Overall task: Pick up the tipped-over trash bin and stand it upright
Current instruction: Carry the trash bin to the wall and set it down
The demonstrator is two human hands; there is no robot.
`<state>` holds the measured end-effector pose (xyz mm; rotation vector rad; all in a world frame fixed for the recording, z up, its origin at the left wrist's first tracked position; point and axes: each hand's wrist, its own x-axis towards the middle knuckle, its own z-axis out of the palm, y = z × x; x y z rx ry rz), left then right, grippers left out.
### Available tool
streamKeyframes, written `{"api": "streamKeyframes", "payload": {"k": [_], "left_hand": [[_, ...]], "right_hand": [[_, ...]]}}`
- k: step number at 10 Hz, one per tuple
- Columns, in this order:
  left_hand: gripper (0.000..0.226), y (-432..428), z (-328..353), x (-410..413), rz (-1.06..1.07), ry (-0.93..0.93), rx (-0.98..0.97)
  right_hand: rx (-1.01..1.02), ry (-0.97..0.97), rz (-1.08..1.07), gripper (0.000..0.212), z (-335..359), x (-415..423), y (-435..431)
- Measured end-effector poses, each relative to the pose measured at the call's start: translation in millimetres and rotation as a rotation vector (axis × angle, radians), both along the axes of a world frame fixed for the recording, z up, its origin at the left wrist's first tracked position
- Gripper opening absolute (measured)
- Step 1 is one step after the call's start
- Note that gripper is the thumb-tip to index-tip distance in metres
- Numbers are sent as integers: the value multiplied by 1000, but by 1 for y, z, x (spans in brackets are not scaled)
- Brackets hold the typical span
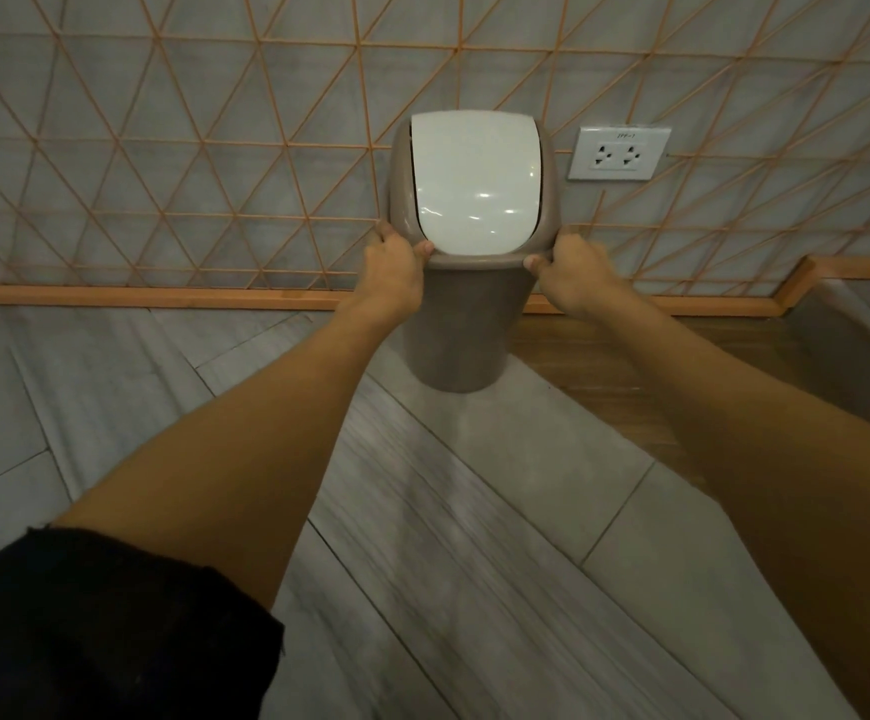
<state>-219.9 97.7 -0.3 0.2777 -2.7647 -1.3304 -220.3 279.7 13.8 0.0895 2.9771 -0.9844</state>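
The fingers [425,247] of the left hand [391,270] curl around the left edge of the rim of the trash bin [456,324], thumb on the near side; the right hand [570,275] mirrors this, its fingers closed on the right edge of the same rim. Both hands thus grip the bin just under its domed top, where the white swing lid [477,181] sits closed.

The bin appears upright, or nearly so, its base at the floor [474,511] where grey tile meets a wooden strip, close before the patterned wall [163,148]. Whether the base rests fully on the floor I cannot tell.

As a judgement, the risks are these: the grip is on the top section only, so if that part merely clips on, a lift could pull it free and drop the body. Letting go before the base is flat could tip the bin again. A thumb pressing the lid could swing it inward and loosen the hold.

Counted: one bin, one lid, two hands, one wall plate [620,153] with two sockets, right of the bin.
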Motion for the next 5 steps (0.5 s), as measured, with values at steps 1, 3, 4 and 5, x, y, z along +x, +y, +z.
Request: {"api": "streamKeyframes", "payload": {"k": [1, 3, 4, 5], "left_hand": [[84, -10, -6, 12, -131, -16, 6], [89, -18, -9, 41, -105, 55, -120], [84, -26, 7, 63, -154, 95, -252], [83, -34, 33, 89, -232, 128, -440]], "right_hand": [[-16, -8, -13, 72, -6, 9, 1], [177, 100, -20, 76, -11, 36, 3], [261, 84, -11, 81, 4, 59, -2], [345, 41, 54, 85, 30, 87, -9]]}}
